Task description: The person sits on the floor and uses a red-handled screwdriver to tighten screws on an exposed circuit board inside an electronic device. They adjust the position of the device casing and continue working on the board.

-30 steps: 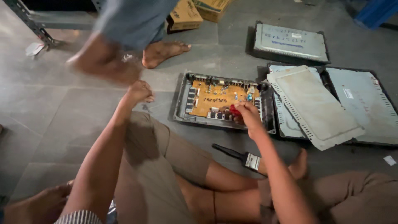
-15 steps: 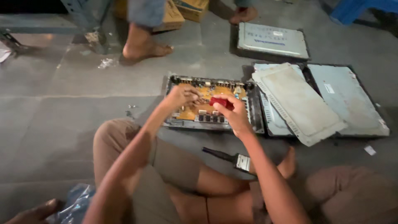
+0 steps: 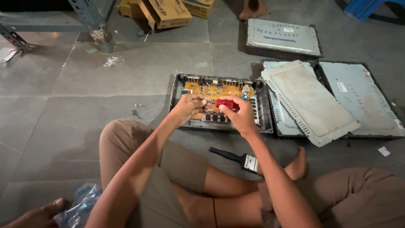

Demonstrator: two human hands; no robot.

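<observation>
I sit cross-legged on a grey tiled floor. In front of my knees lies an open electronic unit (image 3: 262,114) in a black metal tray, its orange circuit board (image 3: 219,90) facing up. My right hand (image 3: 238,116) grips a red-handled screwdriver (image 3: 227,104) held roughly level over the board. My left hand (image 3: 190,106) pinches the thin shaft at the tool's tip, fingers closed on it. Both hands hover over the near half of the board. The screwdriver's tip is hidden by my left fingers.
A black-handled paint brush (image 3: 238,158) lies by my right leg. To the right several grey metal covers (image 3: 310,103) are stacked; another closed unit (image 3: 283,37) lies farther back. Cardboard boxes (image 3: 166,12) and a metal rack leg (image 3: 99,31) stand at the back. Another person's foot (image 3: 252,9) shows at top.
My left hand came in from the left to meet the right over the board and took the screwdriver's shaft. The person walking behind has moved off; only a foot remains.
</observation>
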